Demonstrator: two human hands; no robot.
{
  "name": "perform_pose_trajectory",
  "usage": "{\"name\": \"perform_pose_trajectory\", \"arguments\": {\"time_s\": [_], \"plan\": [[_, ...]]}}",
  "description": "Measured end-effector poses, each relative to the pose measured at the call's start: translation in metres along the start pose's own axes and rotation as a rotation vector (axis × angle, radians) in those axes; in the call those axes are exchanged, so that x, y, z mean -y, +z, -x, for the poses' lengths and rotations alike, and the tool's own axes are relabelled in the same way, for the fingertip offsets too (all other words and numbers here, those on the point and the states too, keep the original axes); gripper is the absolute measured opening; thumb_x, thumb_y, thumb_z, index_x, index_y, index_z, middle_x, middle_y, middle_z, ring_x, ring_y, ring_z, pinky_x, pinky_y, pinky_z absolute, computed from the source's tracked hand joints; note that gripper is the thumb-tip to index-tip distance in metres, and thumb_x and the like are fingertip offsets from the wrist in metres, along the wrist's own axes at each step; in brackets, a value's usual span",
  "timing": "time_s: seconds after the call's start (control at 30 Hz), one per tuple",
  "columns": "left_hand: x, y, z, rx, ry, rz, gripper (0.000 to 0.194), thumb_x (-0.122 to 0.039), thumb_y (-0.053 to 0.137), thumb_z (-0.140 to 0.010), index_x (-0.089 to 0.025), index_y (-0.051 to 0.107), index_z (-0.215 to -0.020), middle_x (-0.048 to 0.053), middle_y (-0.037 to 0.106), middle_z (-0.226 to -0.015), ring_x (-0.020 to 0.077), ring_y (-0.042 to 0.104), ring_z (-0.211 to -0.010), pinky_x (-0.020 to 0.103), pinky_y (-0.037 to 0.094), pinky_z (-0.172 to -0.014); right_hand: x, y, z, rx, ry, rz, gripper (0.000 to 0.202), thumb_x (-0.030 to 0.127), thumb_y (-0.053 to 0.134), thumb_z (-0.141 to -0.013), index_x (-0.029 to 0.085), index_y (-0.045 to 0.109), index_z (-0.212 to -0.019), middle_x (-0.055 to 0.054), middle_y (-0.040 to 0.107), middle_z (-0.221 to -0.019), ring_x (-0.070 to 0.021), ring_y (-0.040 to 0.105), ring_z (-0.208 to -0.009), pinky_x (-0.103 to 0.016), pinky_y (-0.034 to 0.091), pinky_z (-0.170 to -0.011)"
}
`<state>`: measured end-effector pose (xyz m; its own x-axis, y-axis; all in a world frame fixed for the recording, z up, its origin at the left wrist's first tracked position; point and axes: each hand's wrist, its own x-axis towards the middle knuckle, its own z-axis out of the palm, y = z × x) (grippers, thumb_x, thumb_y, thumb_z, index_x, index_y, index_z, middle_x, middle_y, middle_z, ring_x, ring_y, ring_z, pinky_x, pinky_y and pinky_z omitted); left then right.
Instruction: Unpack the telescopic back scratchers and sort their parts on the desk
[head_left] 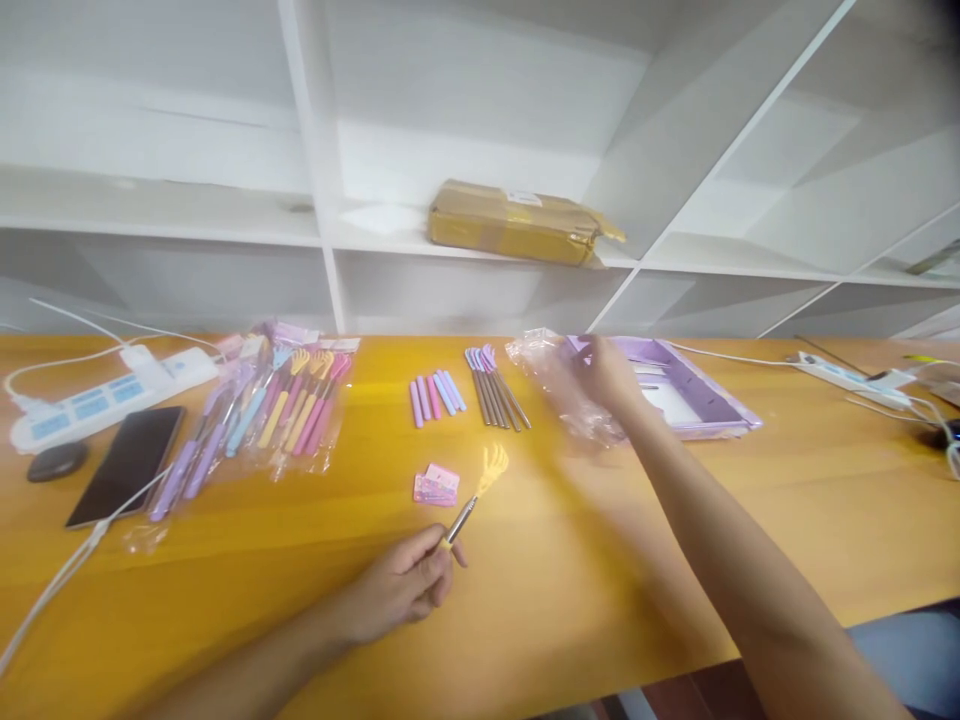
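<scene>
My left hand is closed around the yellow handle of a back scratcher. Its metal rod and yellow claw point up and away over the table. Farther off to the right, my right hand is closed at a crinkled clear plastic bag, by the left end of a purple tray; its fingertips are blurred and partly hidden. Small pink cards lie just beyond my left hand. Behind them are loose pink, purple and blue handles and a row of metal scratcher rods with coloured claws.
Bagged back scratchers in several colours lie on the left, next to a black phone, a dark mouse and a power strip. Another power strip sits at right. A cardboard box rests on the white shelf.
</scene>
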<state>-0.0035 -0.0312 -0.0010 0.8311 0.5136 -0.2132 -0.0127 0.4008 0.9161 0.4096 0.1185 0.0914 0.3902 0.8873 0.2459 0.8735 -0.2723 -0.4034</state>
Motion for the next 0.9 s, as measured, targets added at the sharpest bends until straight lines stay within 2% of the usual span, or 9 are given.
{"name": "perform_pose_trajectory", "arguments": {"time_s": [0.07, 0.1, 0.17, 0.23, 0.37, 0.47, 0.57, 0.77, 0.9], "plan": [[-0.003, 0.0, 0.002, -0.042, 0.029, -0.053, 0.049, -0.064, 0.045, -0.108, -0.017, 0.056, -0.114, -0.005, 0.047, -0.077, 0.0079, 0.031, -0.057, 0.023, 0.025, -0.054, 0.019, 0.0, 0.046, 0.142, -0.127, -0.105, 0.02, 0.029, 0.057, -0.098, 0.017, 0.068, -0.11, -0.011, 0.073, -0.102, -0.0223, 0.065, -0.087, -0.031, 0.05, -0.08], [-0.004, 0.0, 0.003, -0.068, 0.049, -0.121, 0.048, -0.062, 0.042, -0.109, -0.017, 0.057, -0.114, -0.004, 0.047, -0.077, 0.009, 0.034, -0.06, 0.023, 0.029, -0.057, 0.029, 0.003, 0.075, 0.378, -0.303, -0.278, 0.019, 0.033, 0.058, -0.1, 0.017, 0.068, -0.101, -0.009, 0.071, -0.094, -0.0203, 0.063, -0.081, -0.029, 0.05, -0.074], [-0.006, -0.001, 0.006, -0.129, 0.098, -0.373, 0.043, -0.056, 0.038, -0.112, -0.018, 0.058, -0.109, -0.002, 0.051, -0.081, 0.0114, 0.044, -0.068, 0.024, 0.035, -0.065, 0.051, 0.012, 0.136, 0.822, -0.497, -0.543, 0.027, 0.045, 0.069, -0.097, 0.019, 0.065, -0.092, -0.001, 0.064, -0.081, -0.0155, 0.056, -0.072, -0.025, 0.045, -0.064], [-0.005, -0.002, 0.007, -0.184, 0.218, -0.753, 0.037, -0.045, 0.037, -0.114, -0.019, 0.059, -0.101, 0.001, 0.058, -0.087, 0.0145, 0.053, -0.077, 0.026, 0.038, -0.07, 0.071, 0.028, 0.191, 0.969, -0.571, -0.717, 0.04, 0.052, 0.077, -0.091, 0.018, 0.059, -0.08, 0.004, 0.051, -0.072, -0.0107, 0.044, -0.064, -0.023, 0.033, -0.057], [0.003, -0.001, 0.006, -0.337, 0.535, -1.475, 0.032, -0.02, 0.033, -0.111, -0.02, 0.056, -0.09, 0.003, 0.062, -0.081, 0.0189, 0.054, -0.068, 0.032, 0.033, -0.063, 0.101, 0.061, 0.249, 0.942, -0.408, -1.038, 0.062, 0.065, 0.058, -0.102, 0.02, 0.038, -0.064, 0.007, 0.028, -0.063, -0.0085, 0.026, -0.059, -0.025, 0.026, -0.055], [0.004, 0.001, 0.004, -0.497, 0.571, -1.718, 0.029, -0.01, 0.036, -0.107, -0.021, 0.053, -0.086, 0.001, 0.059, -0.074, 0.0195, 0.053, -0.061, 0.034, 0.031, -0.058, 0.109, 0.069, 0.252, 0.948, -0.306, -1.151, 0.063, 0.072, 0.053, -0.1, 0.019, 0.052, -0.068, 0.004, 0.043, -0.065, -0.0115, 0.04, -0.064, -0.027, 0.041, -0.065], [-0.004, 0.002, 0.003, -0.49, 0.618, -1.809, 0.028, -0.013, 0.038, -0.108, -0.022, 0.049, -0.085, 0.0, 0.058, -0.071, 0.0196, 0.053, -0.058, 0.034, 0.029, -0.055, 0.105, 0.068, 0.251, 1.0, -0.322, -1.205, 0.059, 0.069, 0.051, -0.103, 0.018, 0.061, -0.074, 0.001, 0.051, -0.069, -0.0145, 0.047, -0.07, -0.031, 0.047, -0.077], [-0.02, -0.005, 0.003, -0.356, 0.63, -1.814, 0.035, -0.025, 0.032, -0.114, -0.023, 0.047, -0.082, -0.002, 0.058, -0.066, 0.018, 0.053, -0.053, 0.034, 0.028, -0.052, 0.094, 0.075, 0.267, 0.989, -0.134, -1.27, 0.068, 0.077, 0.054, -0.098, 0.022, 0.038, -0.062, 0.007, 0.029, -0.057, -0.0087, 0.024, -0.054, -0.028, 0.02, -0.052], [-0.033, -0.007, 0.004, -0.299, 0.596, -1.873, 0.039, -0.03, 0.028, -0.115, -0.024, 0.045, -0.081, -0.002, 0.057, -0.064, 0.0182, 0.052, -0.05, 0.035, 0.025, -0.05, 0.097, 0.068, 0.271, 1.002, -0.024, -1.32, 0.071, 0.082, 0.056, -0.095, 0.022, 0.036, -0.062, 0.008, 0.029, -0.055, -0.0077, 0.023, -0.052, -0.028, 0.018, -0.05]]}}
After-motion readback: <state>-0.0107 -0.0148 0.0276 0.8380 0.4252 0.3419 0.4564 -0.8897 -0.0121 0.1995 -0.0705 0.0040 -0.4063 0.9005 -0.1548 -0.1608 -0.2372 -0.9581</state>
